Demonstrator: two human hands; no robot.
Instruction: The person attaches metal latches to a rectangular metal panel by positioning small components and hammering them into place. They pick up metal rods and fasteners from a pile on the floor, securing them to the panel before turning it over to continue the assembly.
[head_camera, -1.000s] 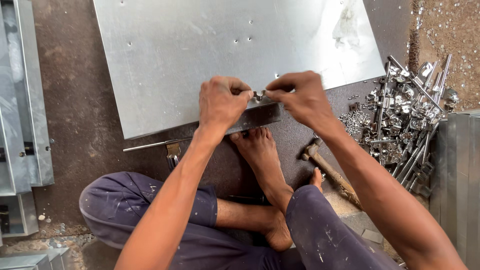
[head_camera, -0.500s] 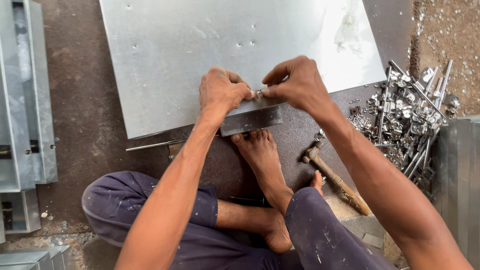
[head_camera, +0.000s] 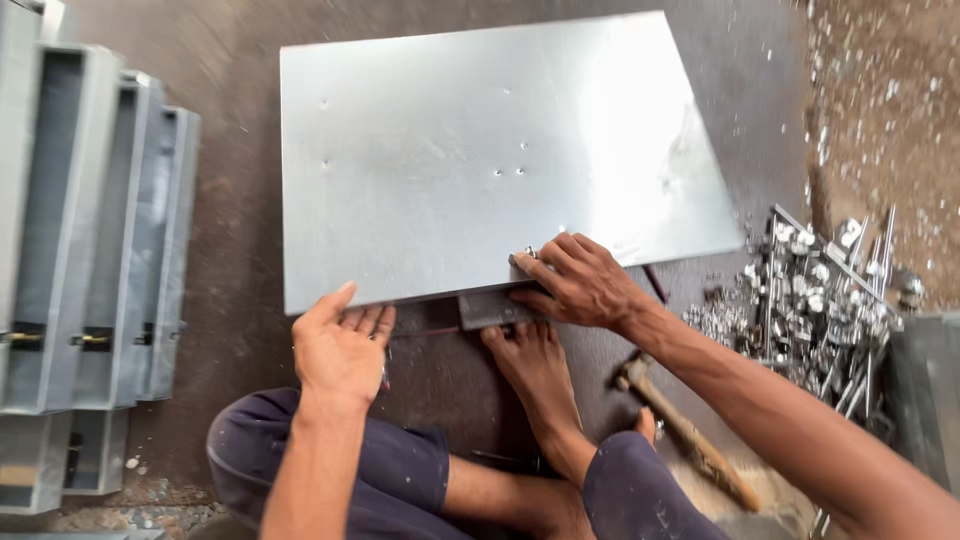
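Sitting on a dusty workshop floor, a person is working at the near edge of a large galvanised metal sheet (head_camera: 480, 150), which is lying flat on the ground and filling the middle of the view. To the left, a row of grey metal channel sections (head_camera: 90, 230) is resting side by side, well apart from the sheet; to the right, a heap of shiny metal fittings (head_camera: 820, 300) is spilling across the ground near a wooden-handled hammer (head_camera: 680, 425), which is lying untouched just beside the person's leg. The left hand (head_camera: 340, 350) is resting flat and unclenched, fingers spread, against the sheet's near edge, gripping nothing. The right hand (head_camera: 580, 285) is pinching a small silvery fastener (head_camera: 527, 254) between thumb and fingertips, right at the sheet's edge and just above a small dark metal bracket (head_camera: 495, 308) that is poking out from under the sheet. A bare foot (head_camera: 530, 375) is pressing down just below that bracket, seemingly steadying it. Judging from the scene, doing this well is depending on keeping the sheet from sliding while the fastener is being lined up squarely with its hole, so the flat palm and the foot are both mattering as much as the fingertips.
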